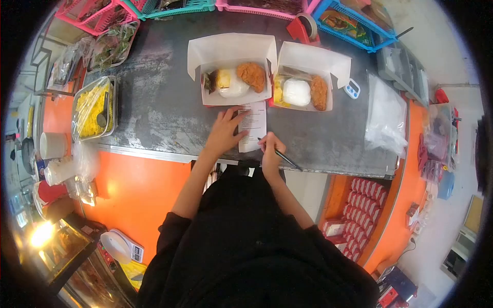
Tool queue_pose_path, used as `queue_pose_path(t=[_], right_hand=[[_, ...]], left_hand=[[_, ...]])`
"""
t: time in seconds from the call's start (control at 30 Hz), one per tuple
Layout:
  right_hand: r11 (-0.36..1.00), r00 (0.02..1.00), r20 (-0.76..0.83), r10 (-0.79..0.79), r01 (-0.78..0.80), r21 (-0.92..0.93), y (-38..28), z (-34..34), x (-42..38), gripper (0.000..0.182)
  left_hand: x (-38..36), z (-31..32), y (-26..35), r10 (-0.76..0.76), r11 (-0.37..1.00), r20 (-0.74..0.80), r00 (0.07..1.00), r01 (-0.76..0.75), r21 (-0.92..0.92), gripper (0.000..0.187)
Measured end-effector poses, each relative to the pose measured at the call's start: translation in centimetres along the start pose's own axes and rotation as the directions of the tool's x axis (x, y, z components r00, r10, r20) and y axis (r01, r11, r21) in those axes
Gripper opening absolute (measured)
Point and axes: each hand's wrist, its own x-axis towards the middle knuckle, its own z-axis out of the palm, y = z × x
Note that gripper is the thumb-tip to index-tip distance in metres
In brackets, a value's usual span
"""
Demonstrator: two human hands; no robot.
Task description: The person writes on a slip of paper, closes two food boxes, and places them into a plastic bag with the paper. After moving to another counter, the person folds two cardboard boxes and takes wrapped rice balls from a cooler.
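Observation:
My left hand (224, 131) lies flat with fingers spread on a white printed paper slip (253, 123) on the grey steel counter (164, 110). My right hand (270, 149) grips a dark pen (283, 157), its tip at the slip's lower right edge. Just beyond the slip stand two open white meal boxes. The left box (232, 69) holds rice, fried chicken and greens. The right box (307, 77) holds rice, a fried piece and something yellow.
A foil-lined tray of yellow food (94, 109) with a spoon sits at the counter's left. Clear plastic bags (385, 118) lie at the right beside a small white timer (352, 89). Coloured baskets and a red tape dispenser (304, 28) line the far edge. Red cartons (362, 205) are stacked below right.

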Motion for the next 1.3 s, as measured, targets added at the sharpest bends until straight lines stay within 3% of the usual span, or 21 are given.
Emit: queue_pose_path(t=[0.07,0.17,0.2,0.27,0.37,0.43,0.47,0.7,0.77,0.87,0.97,1.1,1.3], right_hand=[[0.981,0.970,-0.196,0.147,-0.119,0.150,-1.0,0.9,-1.1,0.013],[0.995,0.962,-0.267,-0.061,0.078,0.055,-1.7,0.6,1.5,0.014],[0.993,0.963,-0.263,-0.052,0.021,-0.120,-2.3,1.2,1.8,0.017],[0.985,0.961,-0.254,-0.112,0.074,-0.155,-1.9,2.3,3.4,0.019],[0.956,0.942,-0.245,-0.228,0.169,-0.239,0.7,3.3,5.6,0.026],[0.946,0.966,-0.199,-0.164,0.096,-0.310,1.4,3.6,6.2,0.027],[0.903,0.953,-0.178,-0.245,0.157,-0.401,1.7,3.5,6.1,0.027],[0.952,0.973,-0.220,-0.073,0.002,-0.306,3.0,3.8,6.4,0.023],[0.909,0.983,-0.150,-0.102,0.031,-0.416,2.2,3.9,6.5,0.023],[0.888,0.972,-0.174,-0.156,0.061,-0.456,2.2,3.9,6.6,0.022],[0.929,0.969,-0.221,-0.113,0.025,-0.369,2.4,2.5,5.9,0.022],[0.908,0.960,-0.247,-0.128,0.013,-0.419,2.5,1.8,5.4,0.022],[0.890,0.979,-0.126,-0.163,0.091,-0.446,1.9,2.2,5.7,0.023]], left_hand=[[-0.9,-1.7,0.4,0.088,0.855,0.018,0.996,-0.084,0.511,0.072],[0.9,1.5,1.4,0.154,0.810,-0.137,0.978,-0.046,0.584,0.073],[0.7,1.8,1.6,0.143,0.810,-0.127,0.981,-0.042,0.585,0.073],[0.8,2.4,1.8,0.080,0.865,-0.223,0.972,0.044,0.500,0.073],[0.6,2.1,1.0,0.067,0.909,-0.215,0.974,0.029,0.416,0.079],[-0.2,1.8,1.8,0.005,0.864,-0.230,0.973,0.111,0.491,0.082],[-0.3,1.7,2.1,-0.052,0.811,-0.246,0.968,0.185,0.556,0.084],[0.0,1.6,1.6,-0.055,0.822,-0.225,0.973,0.172,0.543,0.085],[0.0,1.6,1.3,-0.013,0.841,-0.229,0.973,0.134,0.524,0.085],[0.1,1.5,1.3,0.001,0.841,-0.234,0.972,0.126,0.526,0.084],[0.2,1.6,1.5,-0.006,0.840,-0.237,0.972,0.134,0.526,0.085],[0.0,1.7,1.3,0.008,0.849,-0.250,0.968,0.125,0.513,0.087],[0.2,1.6,1.4,0.001,0.839,-0.227,0.974,0.122,0.531,0.090]])
